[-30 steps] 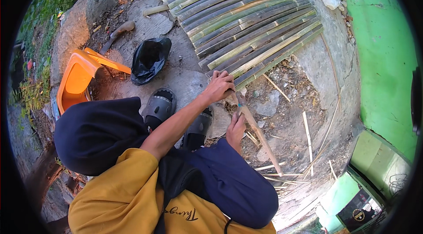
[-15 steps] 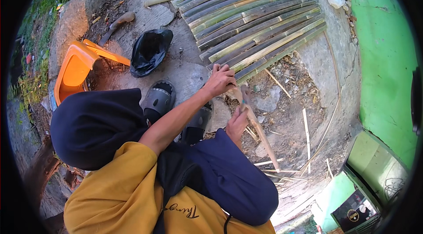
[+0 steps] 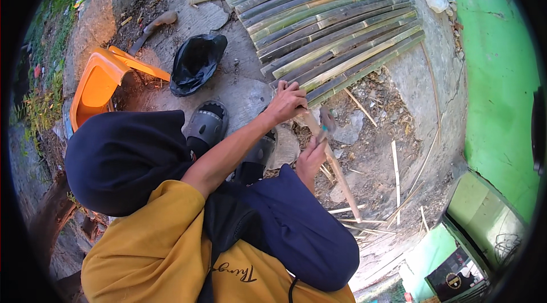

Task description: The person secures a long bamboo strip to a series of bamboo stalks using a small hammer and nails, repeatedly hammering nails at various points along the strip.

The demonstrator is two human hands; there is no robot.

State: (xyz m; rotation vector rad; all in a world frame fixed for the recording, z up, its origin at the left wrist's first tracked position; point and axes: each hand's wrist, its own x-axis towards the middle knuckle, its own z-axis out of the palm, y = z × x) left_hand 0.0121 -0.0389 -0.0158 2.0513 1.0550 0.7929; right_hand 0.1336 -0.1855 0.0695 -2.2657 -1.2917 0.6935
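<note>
My left hand (image 3: 288, 101) is closed at the near left end of the bamboo slats (image 3: 342, 35), beside the top of a pale wooden pole (image 3: 340, 177). What its curled fingers hold is hidden. Just below and to the right, my right hand (image 3: 311, 156) grips a hammer (image 3: 327, 120) by its handle. The hammer's metal head is raised a little to the right of the pole, apart from my left hand. Split green and dark slats lie side by side as a panel, and the pole slants from its edge toward the lower right.
On the left are an orange plastic chair (image 3: 97, 89), an open black plastic bag (image 3: 198, 64) and a wooden-handled blade (image 3: 152, 30). Thin bamboo strips (image 3: 396, 180) litter the rubble at right. A green wall (image 3: 496, 69) stands beyond.
The hammer head has swung right, away from the pole and my left hand. My right hand has shifted slightly with it, while the left stays in place.
</note>
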